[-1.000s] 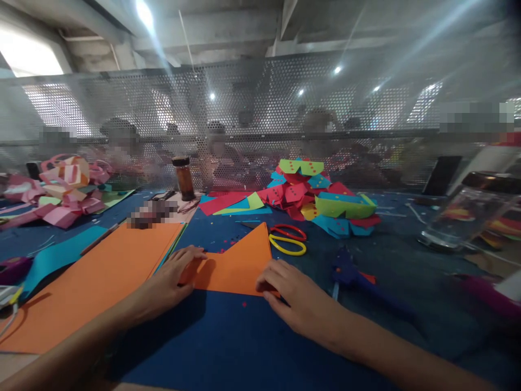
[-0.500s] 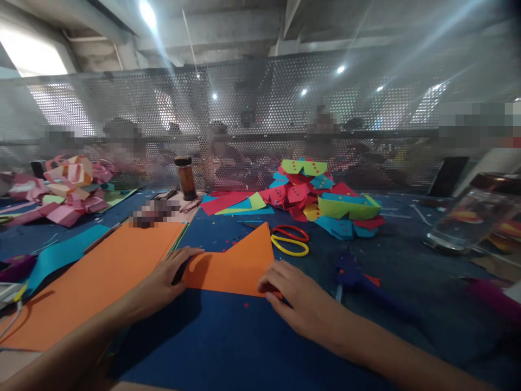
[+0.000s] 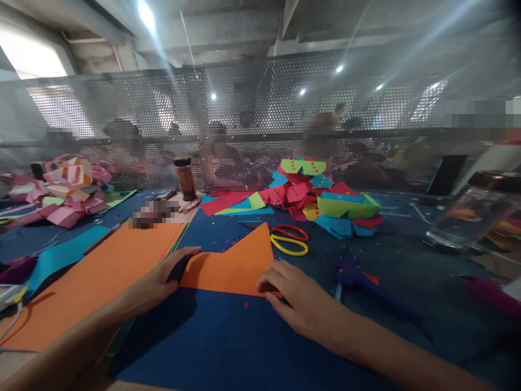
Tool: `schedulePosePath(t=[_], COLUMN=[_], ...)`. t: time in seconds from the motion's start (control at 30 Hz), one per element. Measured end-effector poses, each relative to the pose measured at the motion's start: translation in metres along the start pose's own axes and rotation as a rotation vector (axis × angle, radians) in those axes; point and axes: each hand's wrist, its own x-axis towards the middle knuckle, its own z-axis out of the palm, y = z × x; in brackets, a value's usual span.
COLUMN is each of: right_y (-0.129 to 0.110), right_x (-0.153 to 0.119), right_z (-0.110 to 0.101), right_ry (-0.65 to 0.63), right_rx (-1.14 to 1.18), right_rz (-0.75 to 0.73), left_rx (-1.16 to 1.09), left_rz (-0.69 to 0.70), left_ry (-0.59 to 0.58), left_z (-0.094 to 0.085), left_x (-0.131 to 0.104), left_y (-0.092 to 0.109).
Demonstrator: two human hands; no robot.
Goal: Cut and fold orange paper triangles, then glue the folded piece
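The peaked orange sheet (image 3: 236,271) lies on the blue tabletop (image 3: 228,347) between the hands, just in front of the scissors (image 3: 301,253). The left hand (image 3: 163,277) has thumb and fingers spread at its left end; the right hand (image 3: 291,296) curls over the lower right corner, whether pinching or merely pressing cannot be told. Good handling presumably calls for light, even pressure, the near edge straight.

The light is dim and greyish, with a glaring ceiling lamp (image 3: 146,16) and a washed-out window (image 3: 30,48) at upper left. Flare streaks the hazy perforated screen (image 3: 260,81). Soft shadow darkens the blue tabletop (image 3: 244,347) below the left hand (image 3: 158,279). Pixelation masks several patches; the glass jar (image 3: 472,217) looks stretched aslant.
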Motion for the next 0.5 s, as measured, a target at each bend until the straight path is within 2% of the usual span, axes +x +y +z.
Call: schedulePosePath(t=[0.13, 0.27, 0.4, 0.5], right_y=[0.000, -0.001, 0.000, 0.001], right_x=[0.000, 0.000, 0.000, 0.000], right_z=[0.001, 0.001, 0.001, 0.001], right_ry=[0.009, 0.015, 0.011, 0.010], right_rx=[0.002, -0.004, 0.006, 0.016], right_rz=[-0.011, -0.003, 0.001, 0.001], left_rx=[-0.021, -0.066, 0.051, 0.105], left_rz=[-0.059, -0.118, -0.056, 0.000], left_ry=[0.011, 0.026, 0.117, 0.132], left_z=[-0.003, -0.001, 0.009, 0.013], left_x=[0.000, 0.001, 0.002, 0.002], left_y=[0.000, 0.009, 0.015, 0.015])
